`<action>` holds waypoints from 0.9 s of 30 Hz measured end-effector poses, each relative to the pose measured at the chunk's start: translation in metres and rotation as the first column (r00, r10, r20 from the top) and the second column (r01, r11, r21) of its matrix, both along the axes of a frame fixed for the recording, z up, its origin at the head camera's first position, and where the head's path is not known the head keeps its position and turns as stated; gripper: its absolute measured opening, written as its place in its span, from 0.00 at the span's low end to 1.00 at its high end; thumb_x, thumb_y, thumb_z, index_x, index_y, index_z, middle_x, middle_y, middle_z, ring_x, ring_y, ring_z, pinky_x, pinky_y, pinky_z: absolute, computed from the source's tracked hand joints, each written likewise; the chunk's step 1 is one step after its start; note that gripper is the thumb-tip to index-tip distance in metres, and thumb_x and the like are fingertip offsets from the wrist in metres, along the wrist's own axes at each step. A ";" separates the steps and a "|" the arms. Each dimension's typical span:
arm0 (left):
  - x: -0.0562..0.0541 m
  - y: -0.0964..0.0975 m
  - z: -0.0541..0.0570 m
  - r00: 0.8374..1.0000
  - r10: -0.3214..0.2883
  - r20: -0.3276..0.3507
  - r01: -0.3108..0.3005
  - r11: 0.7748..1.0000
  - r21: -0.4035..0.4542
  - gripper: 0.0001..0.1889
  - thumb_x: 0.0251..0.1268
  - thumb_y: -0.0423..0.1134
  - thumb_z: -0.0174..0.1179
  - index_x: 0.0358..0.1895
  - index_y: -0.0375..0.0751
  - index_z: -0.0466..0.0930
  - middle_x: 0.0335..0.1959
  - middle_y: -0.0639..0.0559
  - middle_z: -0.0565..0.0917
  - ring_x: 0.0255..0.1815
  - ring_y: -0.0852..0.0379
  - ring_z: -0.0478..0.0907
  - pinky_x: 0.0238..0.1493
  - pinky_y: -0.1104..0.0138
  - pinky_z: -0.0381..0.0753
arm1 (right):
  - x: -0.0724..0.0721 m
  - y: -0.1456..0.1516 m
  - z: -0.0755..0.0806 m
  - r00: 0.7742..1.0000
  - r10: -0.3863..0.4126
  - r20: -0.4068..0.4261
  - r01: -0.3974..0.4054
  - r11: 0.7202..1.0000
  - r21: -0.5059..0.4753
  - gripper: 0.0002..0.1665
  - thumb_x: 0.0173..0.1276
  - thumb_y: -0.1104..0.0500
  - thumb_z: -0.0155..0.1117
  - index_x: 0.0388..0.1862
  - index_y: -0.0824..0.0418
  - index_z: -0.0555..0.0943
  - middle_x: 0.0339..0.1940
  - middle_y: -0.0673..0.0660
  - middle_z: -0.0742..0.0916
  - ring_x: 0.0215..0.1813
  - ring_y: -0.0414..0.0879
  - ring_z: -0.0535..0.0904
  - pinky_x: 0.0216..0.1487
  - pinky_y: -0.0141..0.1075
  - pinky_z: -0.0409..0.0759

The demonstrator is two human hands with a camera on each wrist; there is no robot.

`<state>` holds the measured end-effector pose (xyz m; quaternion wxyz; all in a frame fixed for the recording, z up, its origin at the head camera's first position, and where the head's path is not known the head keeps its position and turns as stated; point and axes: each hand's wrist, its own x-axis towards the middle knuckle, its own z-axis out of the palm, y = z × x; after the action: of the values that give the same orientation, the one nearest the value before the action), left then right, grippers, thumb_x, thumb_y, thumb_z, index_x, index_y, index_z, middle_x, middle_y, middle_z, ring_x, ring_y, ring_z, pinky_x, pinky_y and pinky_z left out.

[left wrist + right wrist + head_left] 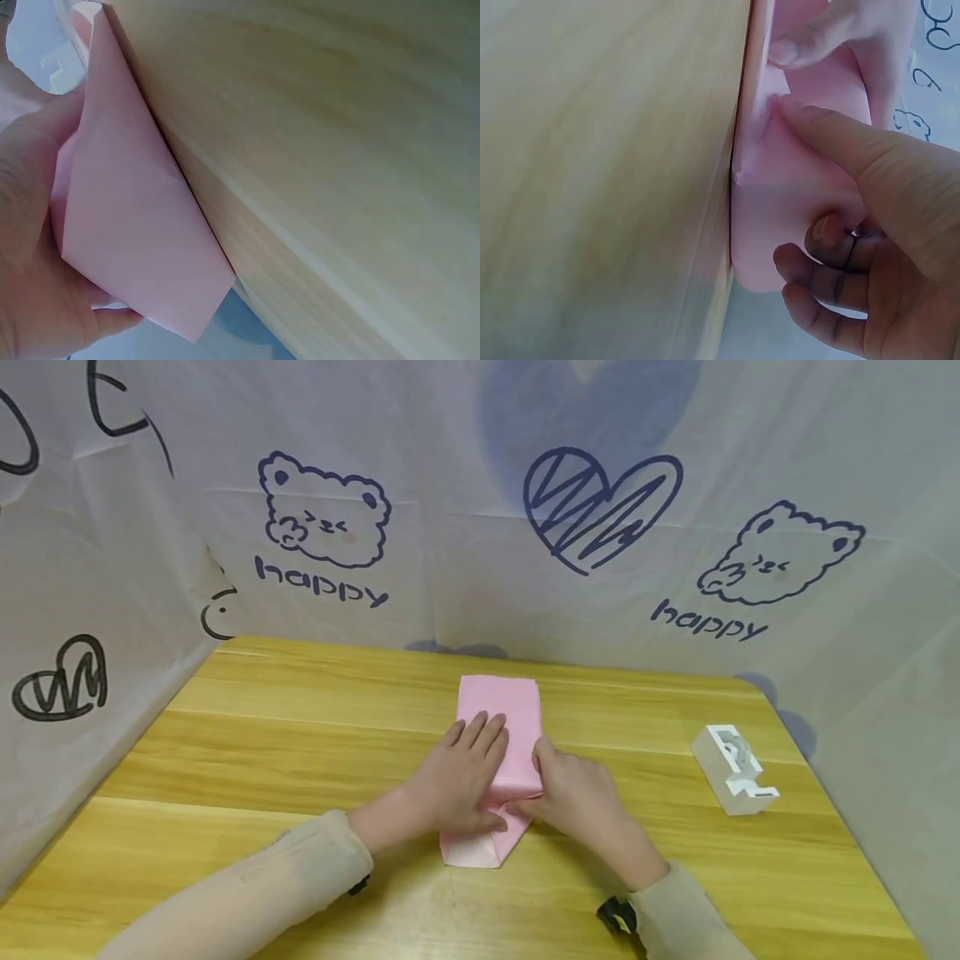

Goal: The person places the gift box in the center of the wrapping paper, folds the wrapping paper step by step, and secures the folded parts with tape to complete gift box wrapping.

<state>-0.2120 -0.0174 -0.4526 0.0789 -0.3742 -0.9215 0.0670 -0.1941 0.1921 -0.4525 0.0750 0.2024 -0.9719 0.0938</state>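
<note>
One left hand (461, 781) lies across the pink paper (517, 706) at the centre of the frame, fingers straight, probably to keep the folded piece from sliding on the table (300, 768). The right hand (581, 792) pinches the paper's right edge, its thumb at the near fold, apparently to control that loose fold. At the right of the frame sits a white block (723, 781), likely placed there to leave the arms room.
</note>
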 end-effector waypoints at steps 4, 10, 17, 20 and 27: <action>0.000 0.001 -0.001 1.000 -0.001 -0.021 0.001 1.000 -0.023 0.63 0.56 0.76 0.64 0.80 0.29 0.55 0.82 0.33 0.57 0.81 0.34 0.57 0.78 0.44 0.63 | -0.003 0.005 0.002 0.994 0.046 0.095 -0.039 0.997 -0.071 0.37 0.52 0.36 0.84 0.40 0.55 0.69 0.22 0.47 0.76 0.22 0.43 0.71 0.22 0.36 0.70; 0.000 0.001 -0.002 1.000 0.002 -0.030 -0.003 0.999 -0.032 0.61 0.57 0.75 0.65 0.80 0.29 0.56 0.82 0.33 0.57 0.81 0.35 0.57 0.78 0.44 0.63 | -0.011 0.028 0.012 0.936 0.265 0.232 -0.191 0.935 -0.297 0.27 0.57 0.56 0.85 0.43 0.55 0.72 0.27 0.46 0.78 0.28 0.39 0.73 0.28 0.32 0.76; 0.000 0.001 -0.003 0.999 0.000 -0.041 -0.001 1.000 -0.020 0.59 0.58 0.73 0.66 0.79 0.29 0.57 0.82 0.34 0.58 0.81 0.35 0.58 0.78 0.45 0.64 | -0.017 0.038 0.016 0.920 0.322 0.224 -0.231 0.906 -0.354 0.23 0.57 0.61 0.83 0.44 0.54 0.77 0.31 0.47 0.82 0.34 0.41 0.79 0.36 0.32 0.81; 0.000 0.001 -0.003 0.998 -0.005 -0.058 0.003 1.000 -0.022 0.58 0.59 0.72 0.66 0.79 0.29 0.58 0.81 0.34 0.59 0.80 0.35 0.58 0.77 0.46 0.65 | -0.017 0.038 0.015 0.923 0.317 0.218 -0.226 0.905 -0.361 0.24 0.56 0.61 0.84 0.44 0.53 0.77 0.33 0.48 0.83 0.37 0.44 0.80 0.38 0.33 0.83; 0.000 0.000 -0.004 0.996 -0.016 -0.088 0.013 0.999 -0.037 0.55 0.63 0.69 0.66 0.79 0.29 0.58 0.80 0.33 0.60 0.80 0.35 0.60 0.76 0.46 0.67 | -0.016 0.032 0.010 0.950 0.279 0.139 -0.226 0.923 -0.310 0.27 0.52 0.52 0.88 0.40 0.51 0.76 0.30 0.46 0.79 0.32 0.40 0.74 0.33 0.32 0.76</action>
<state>-0.2116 -0.0176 -0.4569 0.1131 -0.3791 -0.9130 0.0994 -0.2103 0.2238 -0.4421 0.0028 0.3036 -0.9159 0.2625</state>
